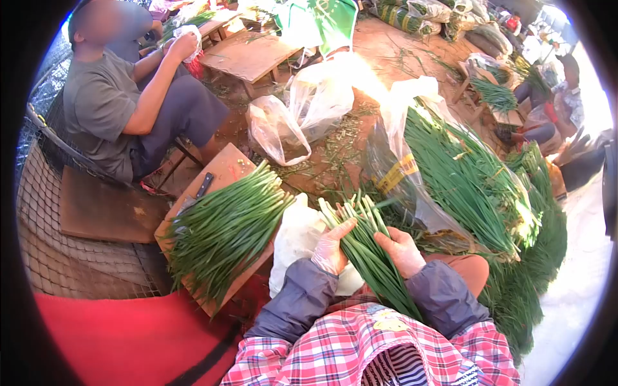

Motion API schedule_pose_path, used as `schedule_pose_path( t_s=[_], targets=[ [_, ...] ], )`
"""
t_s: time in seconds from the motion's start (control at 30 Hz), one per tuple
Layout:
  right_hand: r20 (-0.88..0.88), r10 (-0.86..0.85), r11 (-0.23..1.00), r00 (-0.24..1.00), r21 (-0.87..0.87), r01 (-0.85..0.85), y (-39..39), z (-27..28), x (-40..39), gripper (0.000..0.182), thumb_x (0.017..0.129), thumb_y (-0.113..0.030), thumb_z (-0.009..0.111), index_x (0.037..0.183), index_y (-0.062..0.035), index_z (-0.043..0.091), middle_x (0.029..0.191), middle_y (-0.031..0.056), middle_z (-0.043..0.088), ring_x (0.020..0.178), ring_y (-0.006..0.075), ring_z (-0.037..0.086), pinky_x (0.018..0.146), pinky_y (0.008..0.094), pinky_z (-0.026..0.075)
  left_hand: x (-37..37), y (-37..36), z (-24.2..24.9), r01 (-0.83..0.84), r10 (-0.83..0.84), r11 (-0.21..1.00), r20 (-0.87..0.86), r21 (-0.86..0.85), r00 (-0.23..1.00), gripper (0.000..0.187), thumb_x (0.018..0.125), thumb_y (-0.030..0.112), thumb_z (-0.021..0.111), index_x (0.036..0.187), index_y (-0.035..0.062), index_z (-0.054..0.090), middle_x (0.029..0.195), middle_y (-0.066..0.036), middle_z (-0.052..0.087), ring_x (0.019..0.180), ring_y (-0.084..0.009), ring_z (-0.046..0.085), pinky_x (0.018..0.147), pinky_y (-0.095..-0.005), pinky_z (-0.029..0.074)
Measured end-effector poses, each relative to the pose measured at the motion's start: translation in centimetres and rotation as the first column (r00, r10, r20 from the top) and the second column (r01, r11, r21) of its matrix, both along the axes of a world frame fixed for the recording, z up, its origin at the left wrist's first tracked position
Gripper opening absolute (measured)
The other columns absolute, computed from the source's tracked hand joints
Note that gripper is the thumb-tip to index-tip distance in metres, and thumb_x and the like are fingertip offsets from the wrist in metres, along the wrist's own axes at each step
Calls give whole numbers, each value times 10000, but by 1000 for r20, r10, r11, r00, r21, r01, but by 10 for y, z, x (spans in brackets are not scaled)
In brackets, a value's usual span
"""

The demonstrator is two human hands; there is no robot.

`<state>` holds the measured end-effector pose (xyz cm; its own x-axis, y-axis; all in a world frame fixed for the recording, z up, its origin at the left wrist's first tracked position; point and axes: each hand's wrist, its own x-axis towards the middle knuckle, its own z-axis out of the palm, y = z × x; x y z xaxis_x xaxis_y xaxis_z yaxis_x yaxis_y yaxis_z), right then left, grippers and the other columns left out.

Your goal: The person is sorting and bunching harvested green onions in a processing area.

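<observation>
Head view: we have our left hand [329, 249] and right hand [402, 252] part-closed on opposite sides of a bunch [372, 256] of green stalks, pale ends pointing away from us, over our lap. A neatly aligned pile [225, 222] already lies on the desk [222, 166] to our left, beside a knife [205, 184], while the held bunch is apart from it. Many more stalks [444, 174] remain to our right, so we judge the sorting only partly done.
</observation>
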<state>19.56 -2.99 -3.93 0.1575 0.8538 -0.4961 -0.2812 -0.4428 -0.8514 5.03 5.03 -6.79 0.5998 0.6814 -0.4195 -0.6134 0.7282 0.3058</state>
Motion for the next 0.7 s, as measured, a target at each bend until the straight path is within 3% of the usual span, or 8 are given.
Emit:
schedule_pose_path(
  t_s=[0.13, 0.17, 0.3, 0.5, 0.53, 0.6, 0.63, 0.7],
  targets=[
    [-34, -54, 976, 998, 208, 59, 3, -10, 3, 427, 910, -278, 558, 1208, 24, 510, 973, 95, 649, 863, 148, 603, 781, 269, 460, 10, -13, -3, 50, -49, 996, -13, 76, 999, 426, 852, 52, 577, 1266, 48, 475, 1106, -111, 603, 1003, -234, 588, 896, -379, 465],
    [212, 8, 971, 977, 232, -58, 2, -9, 2, 444, 914, -286, 544, 1231, 20, 485, 964, 129, 646, 865, 186, 612, 782, 290, 464, 14, -14, 0, 15, -11, 993, -33, 120, 999, 445, 846, 41, 581, 1275, 55, 465, 1117, -112, 597, 1021, -235, 578, 904, -376, 459],
    [833, 287, 922, 473, -107, -371, -10, 22, -14, 549, 899, -323, 485, 1322, -3, 340, 829, 252, 615, 781, 410, 611, 686, 468, 487, 15, -22, 23, -53, 69, 935, -33, 351, 997, 634, 783, -20, 638, 1346, 114, 378, 1181, -110, 557, 1120, -223, 509, 942, -356, 425],
    [903, 422, 754, -86, -402, -520, -25, 53, -19, 465, 846, -370, 550, 1064, 37, 498, 644, 177, 602, 630, 352, 621, 568, 438, 496, 17, -27, -3, 305, -249, 906, -214, 292, 945, 558, 743, 37, 675, 1246, 22, 434, 985, -113, 636, 914, -211, 613, 822, -354, 502],
    [848, 521, 670, -99, -478, -568, -19, 68, -8, 535, 829, -438, 569, 1065, 40, 538, 675, 171, 621, 652, 318, 633, 596, 406, 505, 15, -28, -4, 265, -218, 906, -174, 329, 960, 547, 754, 44, 658, 1250, 20, 431, 983, -118, 636, 915, -218, 616, 819, -360, 505],
    [877, 230, 887, 422, -10, -461, -21, 80, 19, 375, 759, -400, 687, 894, -52, 656, 650, 94, 629, 613, 260, 636, 613, 371, 504, 10, -26, -4, 216, -215, 922, -39, 322, 976, 544, 772, 66, 629, 1269, 14, 412, 972, -125, 632, 871, -233, 625, 826, -395, 506],
    [815, 150, 943, 559, 53, -330, -18, 78, 31, 440, 709, -291, 758, 1052, -50, 621, 774, 96, 657, 718, 229, 648, 662, 341, 500, 6, -25, 0, 222, -257, 916, 61, 335, 965, 558, 782, 77, 611, 1291, 14, 390, 943, -119, 626, 858, -241, 625, 825, -415, 509],
    [857, 69, 812, 511, 249, -528, -5, 71, 50, 890, 640, -179, 804, 1378, -63, 320, 1313, 167, 458, 1143, 278, 507, 930, 322, 418, 4, -23, -1, 237, -302, 898, 128, 370, 945, 579, 788, 116, 610, 1306, 14, 373, 917, -111, 606, 825, -240, 624, 813, -436, 517]
  ],
)
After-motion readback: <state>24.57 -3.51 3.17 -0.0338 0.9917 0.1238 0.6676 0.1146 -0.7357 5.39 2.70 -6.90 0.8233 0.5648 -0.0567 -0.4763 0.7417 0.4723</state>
